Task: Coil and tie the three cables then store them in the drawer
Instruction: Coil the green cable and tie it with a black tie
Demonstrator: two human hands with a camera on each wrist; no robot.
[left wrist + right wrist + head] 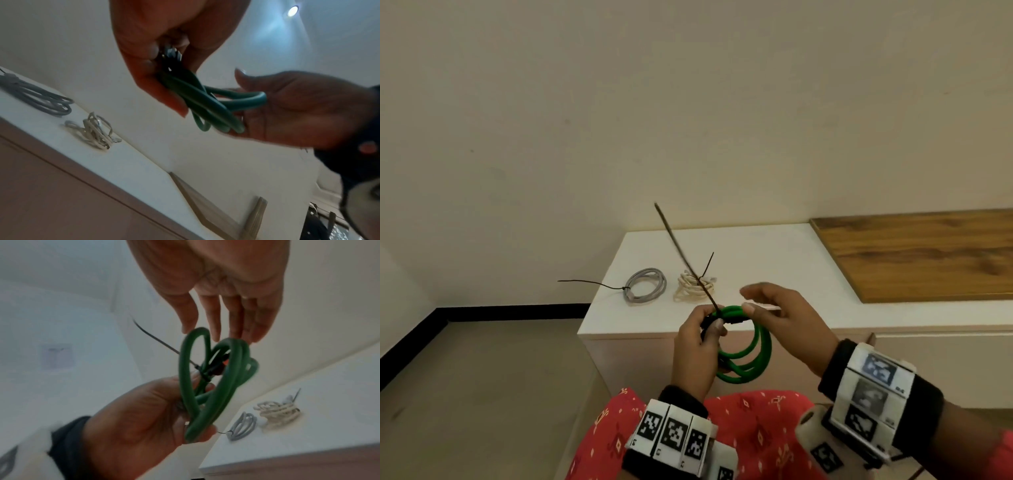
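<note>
Head: left hand (697, 346) grips green cable coil (748, 356) at its black zip tie (681, 257), in front of white cabinet (774, 246); right hand (774, 308) fingers straight, touching coil.
Left wrist: grey coil (41, 100), cream coil (94, 131) on cabinet top.
Right wrist: fingers (236, 318) extended, relaxed.

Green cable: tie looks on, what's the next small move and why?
Probably set the green cable down beside the grey coil and cream coil on the white cabinet top. A black zip tie already binds it; left hand grips it, right hand open.
</note>
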